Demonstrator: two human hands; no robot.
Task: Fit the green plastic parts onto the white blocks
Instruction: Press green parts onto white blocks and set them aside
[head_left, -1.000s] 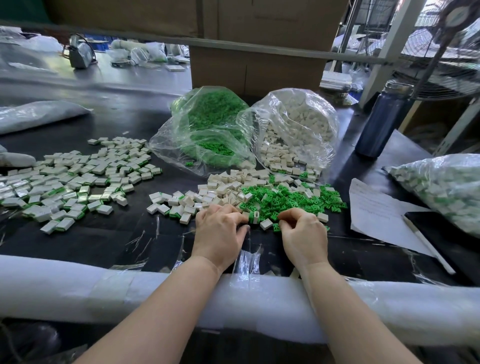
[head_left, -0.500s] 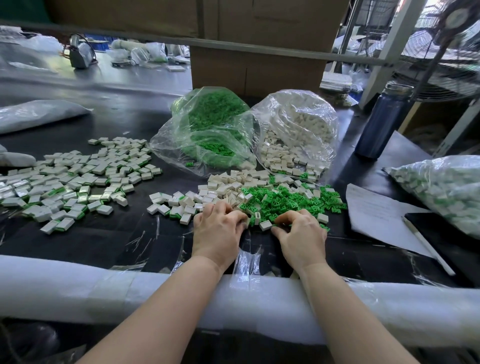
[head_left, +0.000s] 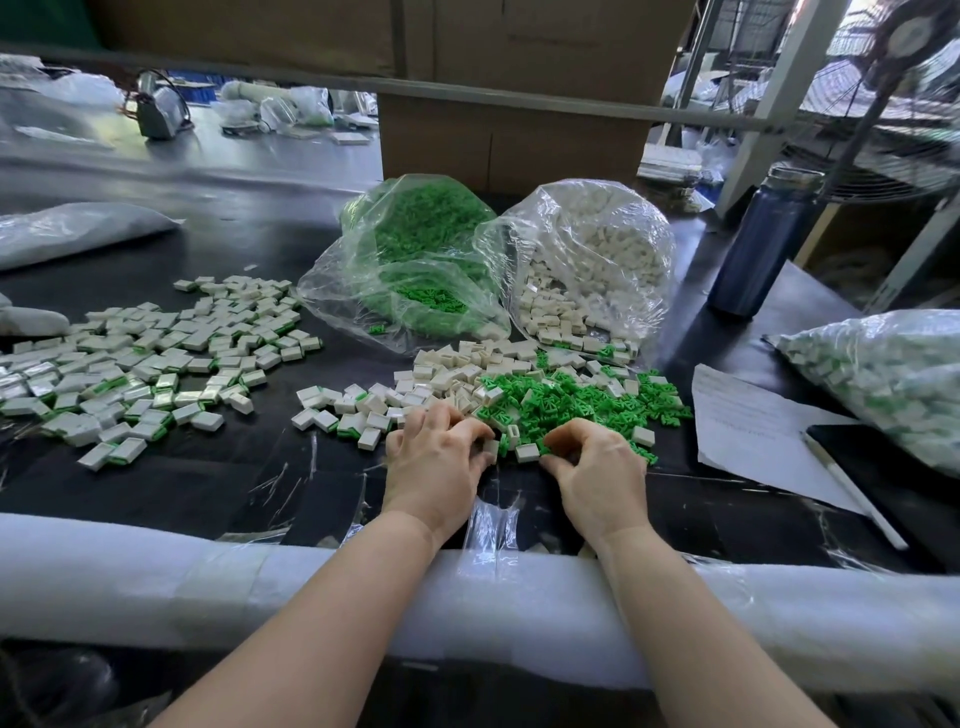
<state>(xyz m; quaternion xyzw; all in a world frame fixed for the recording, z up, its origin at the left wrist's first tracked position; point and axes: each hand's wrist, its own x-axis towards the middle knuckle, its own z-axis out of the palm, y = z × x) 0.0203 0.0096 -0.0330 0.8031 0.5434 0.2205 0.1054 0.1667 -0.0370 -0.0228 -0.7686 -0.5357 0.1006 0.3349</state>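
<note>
right now the left hand (head_left: 436, 460) has its fingers curled down on a white block (head_left: 490, 450) at the near edge of the pile, and the right hand (head_left: 597, 467) pinches a green part (head_left: 544, 448) beside another white block (head_left: 525, 452); what the fingers hide i can't tell. to do this well i'd say line the green piece square with the block's open slot before pressing, not forcing it askew. loose green parts (head_left: 571, 402) and white blocks (head_left: 457, 371) lie heaped just beyond the knuckles, finished pieces (head_left: 145, 358) spread off to the left. further back, one clear bag (head_left: 415, 260) holds green parts, its neighbour (head_left: 592, 260) white blocks spilling from its mouth, and a third bag (head_left: 883, 374) on the right seems full of assembled ones.
</note>
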